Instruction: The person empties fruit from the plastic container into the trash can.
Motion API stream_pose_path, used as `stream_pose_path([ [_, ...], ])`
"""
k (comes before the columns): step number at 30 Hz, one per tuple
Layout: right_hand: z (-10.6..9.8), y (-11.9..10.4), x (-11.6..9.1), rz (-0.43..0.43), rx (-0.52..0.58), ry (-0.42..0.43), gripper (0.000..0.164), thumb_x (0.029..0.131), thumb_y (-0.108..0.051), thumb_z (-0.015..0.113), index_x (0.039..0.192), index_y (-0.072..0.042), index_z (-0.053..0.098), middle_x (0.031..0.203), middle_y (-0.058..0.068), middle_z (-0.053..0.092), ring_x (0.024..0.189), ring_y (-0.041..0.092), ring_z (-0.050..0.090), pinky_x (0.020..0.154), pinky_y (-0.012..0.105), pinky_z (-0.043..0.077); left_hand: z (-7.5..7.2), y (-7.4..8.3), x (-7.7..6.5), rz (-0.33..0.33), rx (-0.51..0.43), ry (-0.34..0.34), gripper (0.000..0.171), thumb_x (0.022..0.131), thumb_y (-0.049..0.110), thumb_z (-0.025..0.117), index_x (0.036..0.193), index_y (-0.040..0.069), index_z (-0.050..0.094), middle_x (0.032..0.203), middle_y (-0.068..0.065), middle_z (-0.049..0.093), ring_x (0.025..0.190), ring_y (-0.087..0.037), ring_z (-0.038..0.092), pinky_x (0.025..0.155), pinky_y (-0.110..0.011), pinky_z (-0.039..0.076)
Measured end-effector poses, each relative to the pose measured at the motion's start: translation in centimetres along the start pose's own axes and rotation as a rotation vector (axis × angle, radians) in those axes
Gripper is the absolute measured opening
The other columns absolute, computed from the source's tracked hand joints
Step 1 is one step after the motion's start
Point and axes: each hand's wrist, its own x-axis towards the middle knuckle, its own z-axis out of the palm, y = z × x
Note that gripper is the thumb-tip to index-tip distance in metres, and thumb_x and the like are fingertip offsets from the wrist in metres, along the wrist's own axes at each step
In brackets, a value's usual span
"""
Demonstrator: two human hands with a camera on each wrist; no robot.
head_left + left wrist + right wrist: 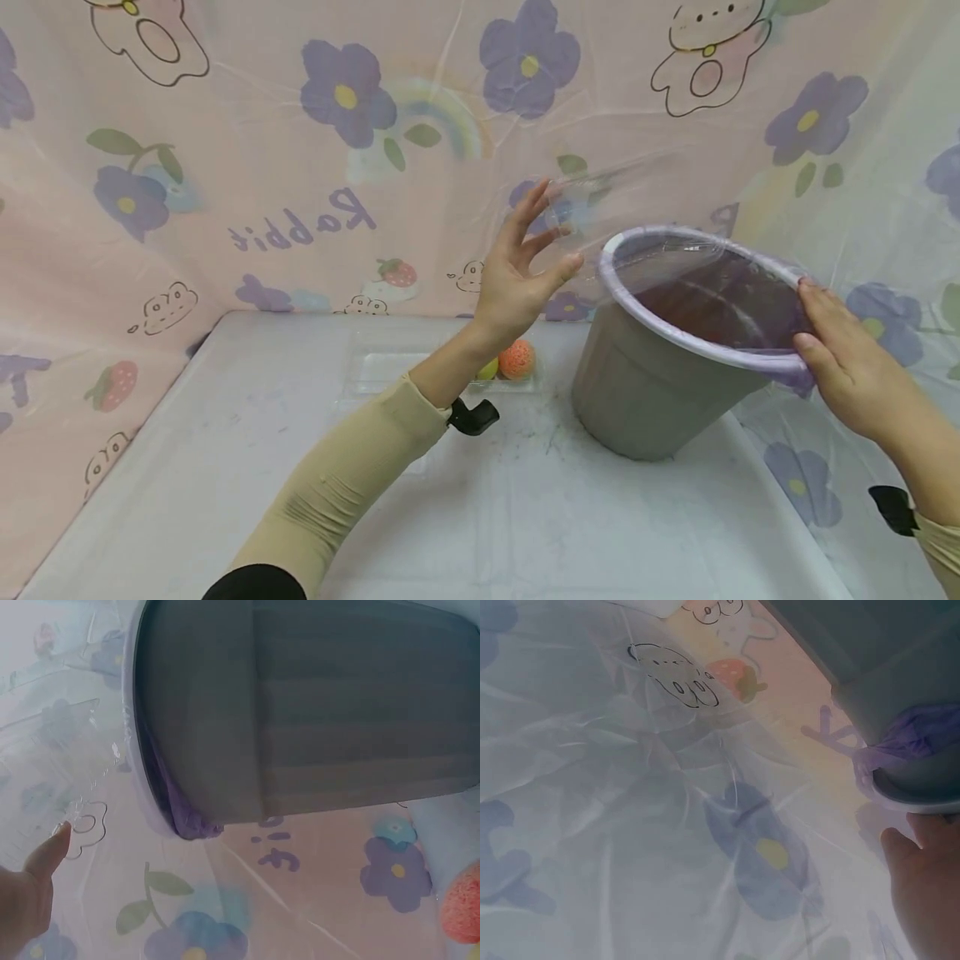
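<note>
A grey trash can [660, 392] stands tilted on the right of the table, its rim wrapped in a purple trash bag [798, 379]. My right hand [855, 358] grips the right side of this rim; in the right wrist view its fingertips are partly hidden behind the edge. To the left of the opening, my left hand [517, 267] holds a thin clear plastic container [622, 196] between spread fingers and thumb. The plastic reaches over the can's mouth. In the left wrist view the thumb lies at the edge of the clear container [52, 772].
Behind my left forearm lies a clear plastic tray [382, 371] with an orange ball [517, 360] and a yellow ball [487, 369] at its right end. A white cover [525, 517] spreads over the table. A printed curtain [262, 167] hangs close behind and at both sides.
</note>
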Motion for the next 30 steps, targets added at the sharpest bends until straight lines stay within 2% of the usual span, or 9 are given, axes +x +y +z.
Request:
stream_pose_path([
  [6, 0.0, 0.0, -0.1, 0.002, 0.008, 0.004, 0.057, 0.11, -0.011, 0.039, 0.159, 0.011, 0.021, 0.164, 0.036, 0.02, 0.158, 0.041, 0.008, 0.125, 0.022, -0.001, -2.4, 0.5, -1.4, -0.038, -0.063, 0.05, 0.085, 0.094, -0.018, 0.062, 0.164, 0.011, 0.024, 0.164, -0.007, 0.038, 0.131, -0.03, 0.056, 0.09, -0.038, 0.062],
  [12, 0.0, 0.0, 0.0, -0.006, 0.0, 0.005, 0.057, 0.109, -0.011, 0.039, 0.159, 0.012, 0.021, 0.164, 0.037, 0.02, 0.158, 0.04, 0.009, 0.125, 0.022, -0.001, -5.2, 0.7, -3.1, -0.109, -0.097, 0.125, 0.085, 0.096, -0.017, 0.06, 0.166, 0.015, 0.023, 0.161, 0.001, 0.041, 0.133, -0.033, 0.054, 0.097, -0.054, 0.056],
  [15, 0.1, 0.0, 0.1, -0.006, -0.01, 0.001, 0.058, 0.109, -0.01, 0.04, 0.159, 0.012, 0.02, 0.164, 0.036, 0.02, 0.158, 0.04, 0.009, 0.125, 0.021, -0.001, -6.4, 0.7, -4.1, -0.156, -0.071, 0.158, 0.084, 0.096, -0.015, 0.06, 0.166, 0.018, 0.026, 0.161, 0.002, 0.042, 0.136, -0.039, 0.051, 0.098, -0.055, 0.056],
  [18, 0.0, -0.1, 0.1, 0.001, -0.019, -0.006, 0.058, 0.109, -0.01, 0.04, 0.159, 0.012, 0.02, 0.164, 0.036, 0.019, 0.158, 0.04, 0.008, 0.125, 0.021, -0.002, -7.4, 0.5, -5.2, -0.226, -0.041, 0.19, 0.083, 0.097, -0.013, 0.061, 0.165, 0.022, 0.029, 0.161, 0.002, 0.041, 0.139, -0.045, 0.048, 0.095, -0.048, 0.059],
  [23, -0.1, -0.2, 0.1, 0.006, -0.023, -0.013, 0.058, 0.11, -0.01, 0.039, 0.16, 0.011, 0.019, 0.165, 0.036, 0.018, 0.158, 0.041, 0.007, 0.125, 0.021, -0.003, -8.6, 0.3, -7.0, -0.34, -0.06, 0.226, 0.08, 0.099, -0.008, 0.06, 0.163, 0.029, 0.031, 0.162, 0.003, 0.039, 0.136, -0.046, 0.049, 0.092, -0.042, 0.061],
  [30, 0.0, -0.2, 0.1, -0.011, -0.019, -0.006, 0.057, 0.11, -0.01, 0.037, 0.16, 0.01, 0.019, 0.165, 0.035, 0.018, 0.159, 0.039, 0.007, 0.124, 0.02, -0.003, -9.6, -0.2, -10.0, -0.45, -0.005, 0.195, 0.08, 0.1, -0.004, 0.062, 0.165, 0.027, 0.026, 0.164, 0.003, 0.035, 0.131, -0.03, 0.056, 0.085, -0.033, 0.062],
])
